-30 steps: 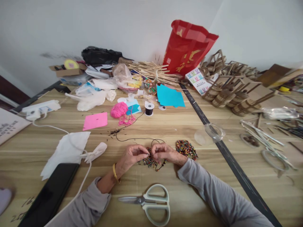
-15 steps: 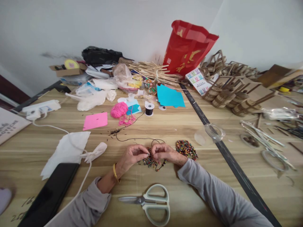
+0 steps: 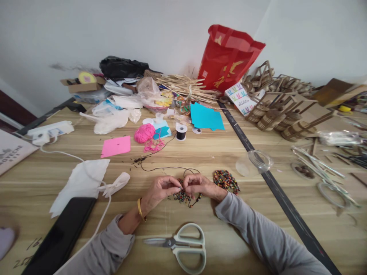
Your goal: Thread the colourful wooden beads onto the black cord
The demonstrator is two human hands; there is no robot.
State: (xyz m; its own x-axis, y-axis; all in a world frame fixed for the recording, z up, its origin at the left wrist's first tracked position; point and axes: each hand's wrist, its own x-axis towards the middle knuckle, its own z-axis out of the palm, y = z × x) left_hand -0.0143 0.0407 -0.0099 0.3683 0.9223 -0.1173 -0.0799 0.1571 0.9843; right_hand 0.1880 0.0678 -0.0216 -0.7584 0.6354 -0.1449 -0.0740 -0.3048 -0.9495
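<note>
Both hands meet over a small heap of multicoloured beads (image 3: 181, 196) at the middle of the table. My left hand (image 3: 164, 188), with a gold bangle at the wrist, is closed in a pinch; a tiny thing at its fingertips looks like a bead, but is hard to make out. My right hand (image 3: 199, 185) pinches a thin black cord (image 3: 169, 168), which loops back to a spool of black cord (image 3: 181, 132). Several beads hang on the cord's lower end beneath my right hand. Beside my right wrist lies a pile of strung beads (image 3: 226, 181).
Pale-handled scissors (image 3: 189, 244) lie in front of my forearms. To the left are a black phone (image 3: 61, 233), white tissue (image 3: 82, 181) and a white cable. Behind the spool lie pink yarn (image 3: 144, 133) and blue paper (image 3: 206, 116). Small woven baskets (image 3: 275, 116) stand at right.
My hands stay almost in place, fingertips still close together above the bead heap. The left fingertips have shifted very slightly to the right.
</note>
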